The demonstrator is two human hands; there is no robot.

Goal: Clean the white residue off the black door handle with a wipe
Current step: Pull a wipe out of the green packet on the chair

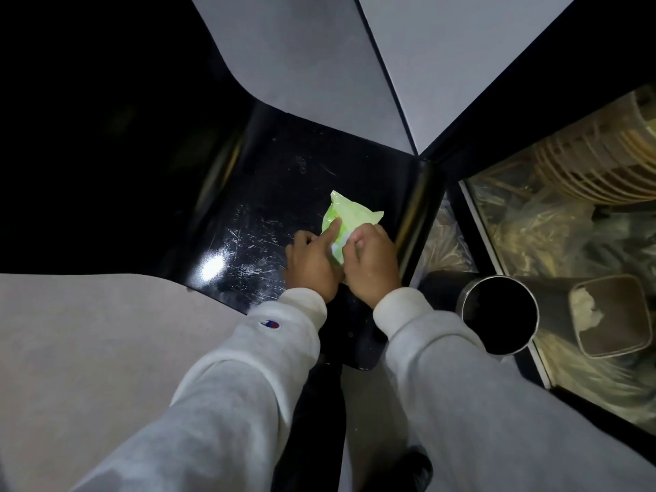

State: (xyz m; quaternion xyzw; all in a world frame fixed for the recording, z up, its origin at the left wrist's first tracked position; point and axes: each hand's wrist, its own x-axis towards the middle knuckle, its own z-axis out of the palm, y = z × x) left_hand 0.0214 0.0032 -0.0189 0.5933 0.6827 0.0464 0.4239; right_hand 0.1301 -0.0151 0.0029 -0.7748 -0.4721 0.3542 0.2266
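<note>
Head view, surface: glossy black scratched panel point(284, 193), lying under both hands, showing white scuffs and a bright glare spot at lower left.
Head view, pack: soft pale-green plastic wipe pack point(349, 216), resting on the black panel, partly hidden by the fingers.
Head view, left hand point(312, 261): pressing down on the pack's near-left edge, index finger extending across the top face, remaining fingers curling; closing on the pack, pinning rather than gripping.
Head view, right hand point(372, 264): bending over the pack's near-right corner, fingertips pinching at something pale there; clamping on the pack, exact hold hidden by the knuckles.
Head view, sleeves: light grey fleece sleeves point(248, 378), reaching in from the bottom edge.
Head view, handle: black door handle not clearly identifiable; possibly the dark rounded bar point(419, 214) standing just right of the pack, residue on it too dim to confirm.
Head view, surroundings: round steel-rimmed dark cup point(498, 314) sitting near the right wrist; glass-fronted case of paper bowls point(585, 172) beyond.
Stage, judged: opening the pack, no wipe yet drawn out.
Risk, tearing: pulling too sharply likely ripping the sheet or dragging several out.
Risk, slipping: pack sliding on the slick panel if left pressure eases.
Risk, cup: right elbow swinging out possibly knocking the cup.
</note>
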